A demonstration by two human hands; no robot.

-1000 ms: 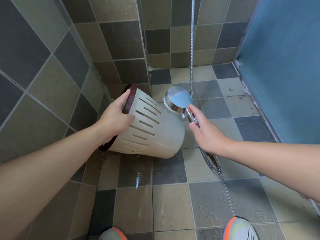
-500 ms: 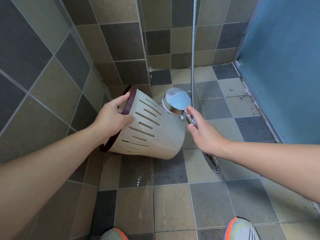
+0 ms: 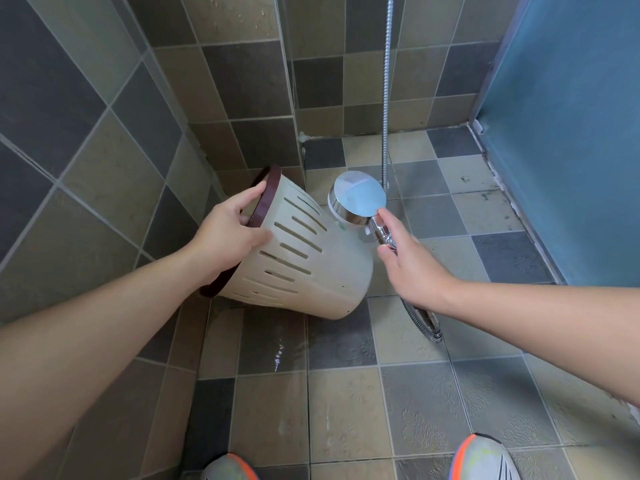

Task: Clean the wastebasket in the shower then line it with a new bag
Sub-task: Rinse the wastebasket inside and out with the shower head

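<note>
Rinsing step, judging by the wet floor (image 3: 346, 403): wastebasket (image 3: 304, 268) tilted mid-scene near the left wall, rim gripped by left hand (image 3: 230, 233); right hand (image 3: 408, 268), fingers clamped on shower head (image 3: 358, 197). Next: aiming spray inside.

1. A blue panel (image 3: 568, 133) closes off the tiled floor's (image 3: 346, 403) right edge.
2. Two grey shoes with orange trim (image 3: 485, 459) stand at the floor's near edge (only the toes show).
3. Grey-and-tan wall tiles (image 3: 114, 140) meet at the far corner.
</note>
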